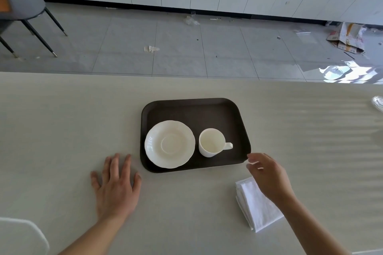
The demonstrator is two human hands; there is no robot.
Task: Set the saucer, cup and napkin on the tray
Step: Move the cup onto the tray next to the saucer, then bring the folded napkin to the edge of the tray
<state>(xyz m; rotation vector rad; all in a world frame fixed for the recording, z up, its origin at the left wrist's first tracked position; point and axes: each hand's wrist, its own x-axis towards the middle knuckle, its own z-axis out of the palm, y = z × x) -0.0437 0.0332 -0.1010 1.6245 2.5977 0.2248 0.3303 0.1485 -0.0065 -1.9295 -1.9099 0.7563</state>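
A dark brown tray [192, 109] lies on the pale table. On its near left part sits a white scalloped saucer [169, 144]. To the saucer's right a white cup [211, 142] stands upright on the tray, handle pointing right. A folded white napkin [257, 207] lies on the table, near and to the right of the tray. My right hand [267, 176] hovers over the napkin's far edge, just off the tray's near right corner, fingers apart and holding nothing. My left hand [117, 186] rests flat on the table left of the tray, fingers spread.
The table's far edge [186, 74] runs across the view, with tiled floor and litter beyond. A clear plastic item [378, 102] shows at the right edge. A chair [22, 6] stands at the far left. A white object [22, 236] sits at the near left corner.
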